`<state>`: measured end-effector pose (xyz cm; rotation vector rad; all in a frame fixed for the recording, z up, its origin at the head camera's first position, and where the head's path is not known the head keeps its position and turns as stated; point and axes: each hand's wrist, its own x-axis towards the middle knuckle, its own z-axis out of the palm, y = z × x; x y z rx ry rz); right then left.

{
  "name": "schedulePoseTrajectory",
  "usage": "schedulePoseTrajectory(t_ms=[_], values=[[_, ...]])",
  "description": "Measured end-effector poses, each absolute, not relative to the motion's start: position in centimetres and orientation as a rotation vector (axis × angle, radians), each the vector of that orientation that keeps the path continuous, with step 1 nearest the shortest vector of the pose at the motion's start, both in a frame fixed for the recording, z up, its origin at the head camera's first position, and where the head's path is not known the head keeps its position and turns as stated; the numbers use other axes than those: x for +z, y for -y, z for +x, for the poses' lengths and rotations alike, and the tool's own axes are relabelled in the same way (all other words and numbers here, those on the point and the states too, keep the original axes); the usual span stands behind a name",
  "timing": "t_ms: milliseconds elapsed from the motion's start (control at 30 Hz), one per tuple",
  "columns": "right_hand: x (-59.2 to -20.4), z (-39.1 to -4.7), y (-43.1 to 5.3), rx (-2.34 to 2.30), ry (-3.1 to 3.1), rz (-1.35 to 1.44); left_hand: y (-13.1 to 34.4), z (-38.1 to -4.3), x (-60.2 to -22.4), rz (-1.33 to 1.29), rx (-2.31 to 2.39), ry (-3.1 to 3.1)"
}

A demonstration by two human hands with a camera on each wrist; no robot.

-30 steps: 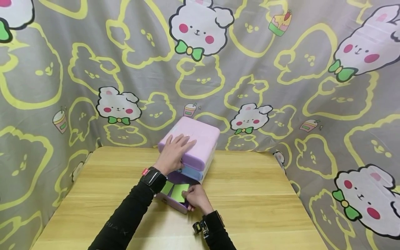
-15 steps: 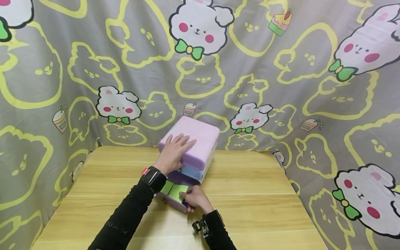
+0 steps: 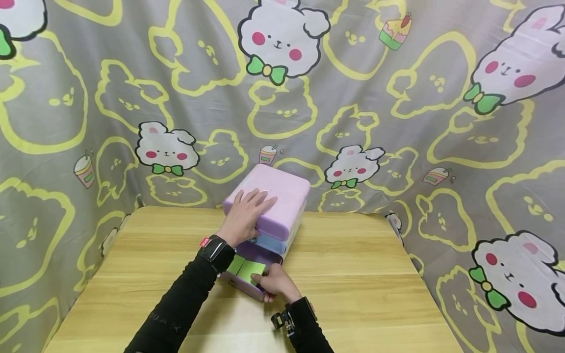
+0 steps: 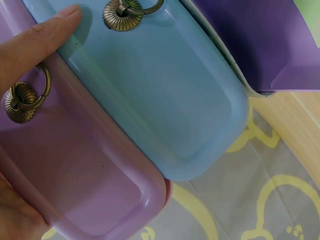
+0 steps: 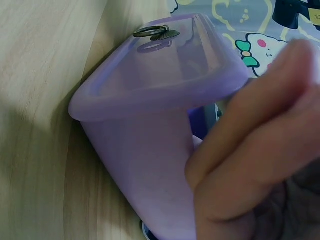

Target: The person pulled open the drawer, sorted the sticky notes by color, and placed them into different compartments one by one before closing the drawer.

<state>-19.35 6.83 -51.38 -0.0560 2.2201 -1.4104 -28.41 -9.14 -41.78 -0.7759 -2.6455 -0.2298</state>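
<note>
A small pastel drawer chest stands on the table. My left hand rests on its pink top with fingers spread. In the left wrist view, that hand's thumb lies over the edge between the upper purple drawer and the blue drawer. The bottom purple drawer is pulled out. Inside it lie two flat green pieces, like cards or sticky notes, side by side. My right hand is at the drawer's right side, one digit touching the nearer green piece. Other fingers stay outside the drawer wall.
The wooden table stretches out on both sides of the chest. Behind and beside it hangs a grey curtain with cartoon dogs. Ring pulls stick out from the drawer fronts.
The green piece under my right hand has shifted left and lies closer against the other one. My right hand's digit moved left with it. The left hand stayed in place.
</note>
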Motion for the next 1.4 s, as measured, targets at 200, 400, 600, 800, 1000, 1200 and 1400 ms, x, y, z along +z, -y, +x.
schedulePoseTrajectory(t_ms=[200,400,600,800,1000,1200,1400], values=[[-51.2,-19.2,-6.7,-1.382,-2.235,-0.074,9.2,-28.3,-41.7,-0.777,-0.231,2.653],[-51.0,-19.0,-6.7,-1.381,-2.229,-0.070,9.1,-28.2,-41.7,-0.779,-0.242,2.650],[-50.9,-19.0,-6.7,-1.371,-2.232,-0.065,9.1,-28.3,-41.7,-0.776,-0.246,2.650],[-50.8,-19.0,-6.6,-1.353,-2.239,-0.063,9.2,-28.3,-41.7,-0.772,-0.247,2.658],[-50.4,-18.8,-6.5,-1.335,-2.239,-0.045,9.2,-28.3,-41.8,-0.777,-0.240,2.654],[-49.9,-18.5,-6.1,-1.334,-2.242,-0.047,9.3,-28.2,-41.8,-0.780,-0.217,2.647],[-49.7,-18.3,-6.1,-1.336,-2.249,-0.053,9.4,-28.3,-41.8,-0.777,-0.217,2.638]])
